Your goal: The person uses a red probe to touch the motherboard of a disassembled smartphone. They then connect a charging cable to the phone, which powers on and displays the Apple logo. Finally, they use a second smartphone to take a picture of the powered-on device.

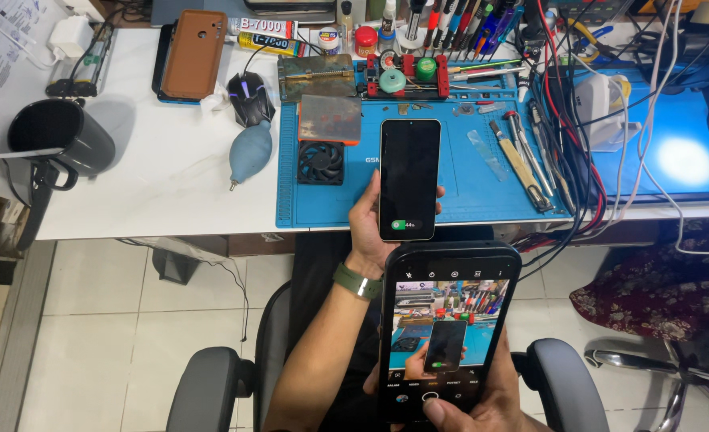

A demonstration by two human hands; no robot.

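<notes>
My left hand (368, 226) holds a black smartphone (409, 178) upright over the front edge of the blue work mat (466, 192); its dark screen shows a small green charging badge near the bottom. A green watch strap circles that wrist. Lower down, my right hand (470, 408) grips a second, larger phone (447, 332) in a dark case, thumb resting at its bottom edge. Its screen shows a live camera picture of the first phone and the bench behind.
On the white desk (162, 184) lie a black mug (60, 134), a grey air blower (250, 152), a mouse (250, 98), a brown phone case (194, 54), a small fan (321, 162), screwdrivers (522, 164) and tangled cables (586, 160). A chair's armrests (210, 384) sit below.
</notes>
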